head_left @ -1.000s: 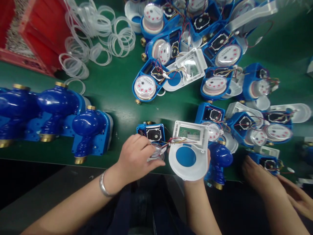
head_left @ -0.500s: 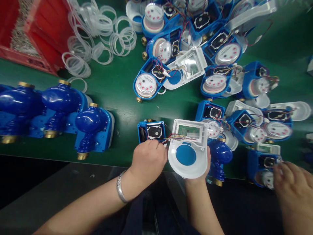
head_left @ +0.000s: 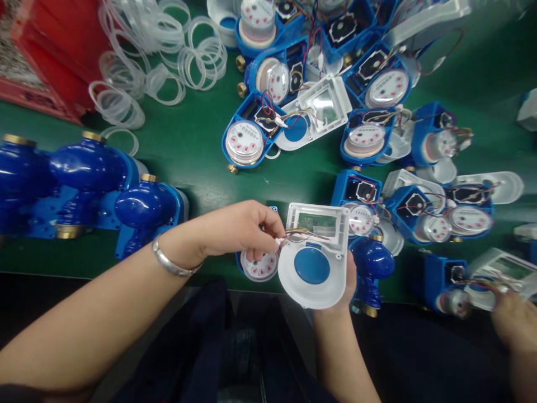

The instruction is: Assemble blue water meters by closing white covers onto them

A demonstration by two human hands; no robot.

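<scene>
At lower centre, our right hand (head_left: 350, 280) grips the white meter cover (head_left: 314, 257); our left hand (head_left: 235, 226) pinches its wire connector (head_left: 279, 241).

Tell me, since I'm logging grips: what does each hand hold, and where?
Right hand: white cover, by its rounded lower end. Left hand: its wire connector, pinched.

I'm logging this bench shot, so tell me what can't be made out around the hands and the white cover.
Head view only:
- Meter body under the left hand: mostly hidden by that hand.
- Wire connector: too small to tell whether it is plugged in.
- Right hand: mostly hidden behind the white cover.
- Another person's hand: blurred, partly cut off.
</scene>
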